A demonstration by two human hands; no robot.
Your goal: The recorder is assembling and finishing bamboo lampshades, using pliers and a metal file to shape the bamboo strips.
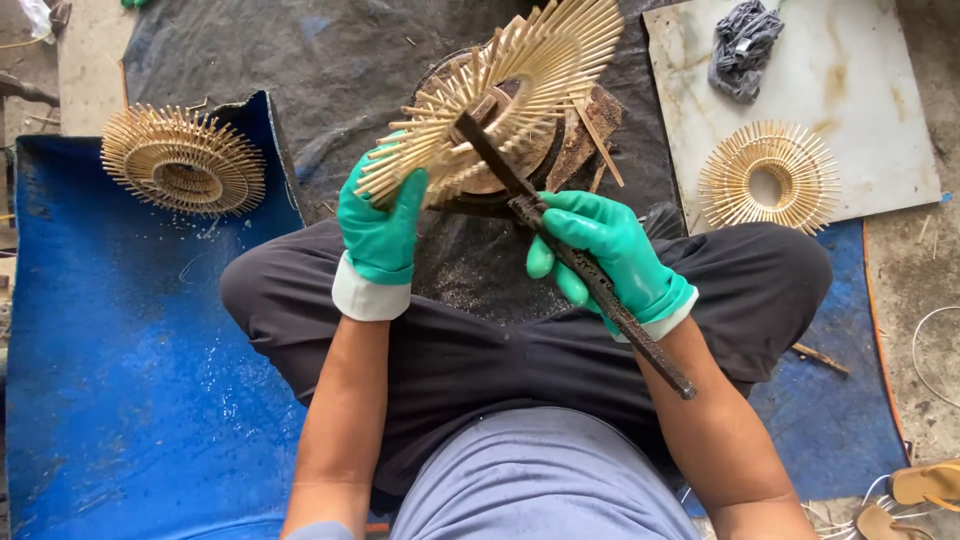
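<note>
My left hand (pixel 381 228), in a green glove, grips the near edge of a round bamboo-stick sunburst ring (pixel 510 95) and holds it tilted over a worn wooden block (pixel 578 140). In its own green glove, my right hand (pixel 608 252) is closed around a long dark metal rod (pixel 585 272). The rod's far end lies across the ring's middle. I sit cross-legged in dark trousers, with the block just beyond my knees.
A stack of finished sunburst rings (pixel 183 162) sits on the blue mat (pixel 120 380) at the left. Another ring (pixel 768 176) lies on a white board (pixel 850 100) at the right, near a crumpled grey cloth (pixel 742 48). Sandals (pixel 925 485) are at the lower right.
</note>
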